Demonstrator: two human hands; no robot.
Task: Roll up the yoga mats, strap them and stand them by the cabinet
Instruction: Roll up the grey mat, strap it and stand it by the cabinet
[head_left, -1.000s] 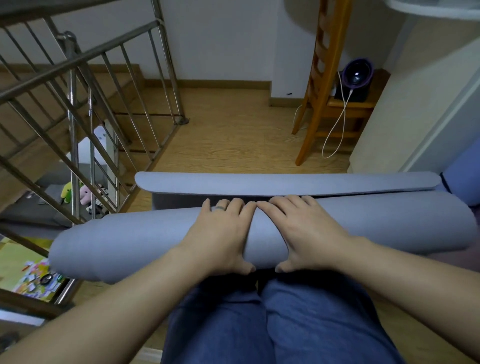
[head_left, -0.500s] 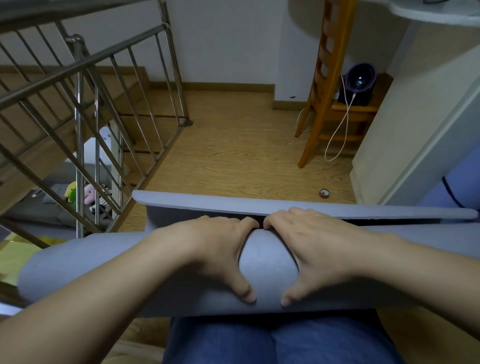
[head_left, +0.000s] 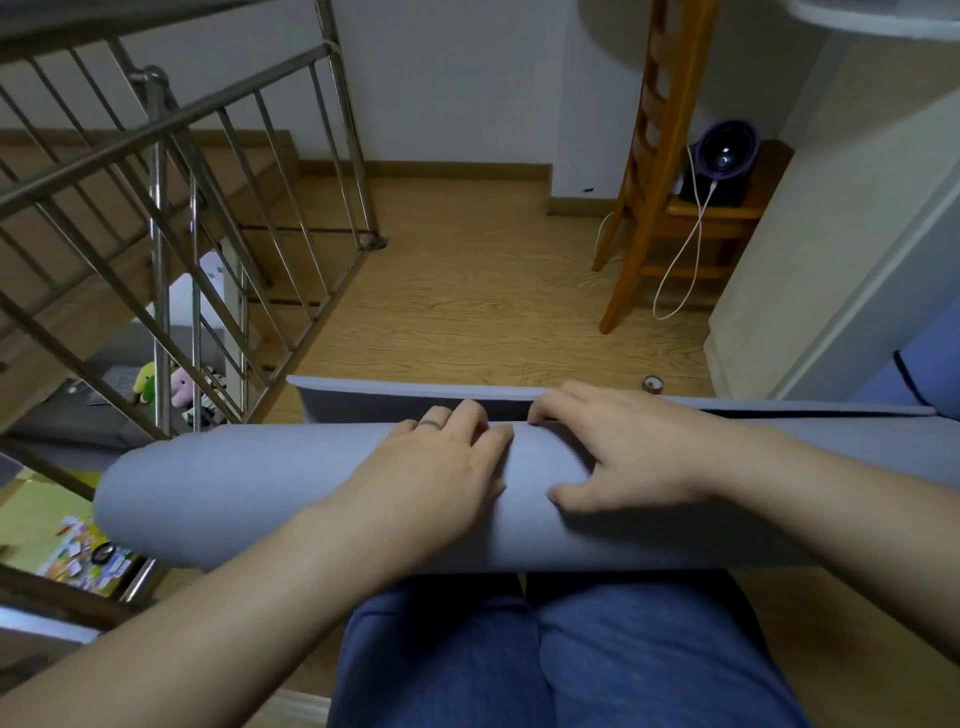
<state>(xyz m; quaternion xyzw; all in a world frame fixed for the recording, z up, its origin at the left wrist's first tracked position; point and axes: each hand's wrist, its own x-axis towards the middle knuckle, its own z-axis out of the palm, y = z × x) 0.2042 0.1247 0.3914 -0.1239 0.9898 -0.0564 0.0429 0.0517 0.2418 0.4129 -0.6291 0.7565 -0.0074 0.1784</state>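
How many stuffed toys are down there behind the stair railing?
2. The yellow-green toy sits below, seen through the railing; the pink toy is just right of it. The bars may hide more.

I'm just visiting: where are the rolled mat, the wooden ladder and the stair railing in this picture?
Rolled mat (head_left: 234, 499): head view, bare left stretch of the roll.
Wooden ladder (head_left: 623, 254): head view, lower part of its near rail.
Stair railing (head_left: 158, 234): head view, its upright steel post.

Mat roll (head_left: 260, 493) right end cut off at frame edge; small round floor object (head_left: 653, 384) unidentifiable.
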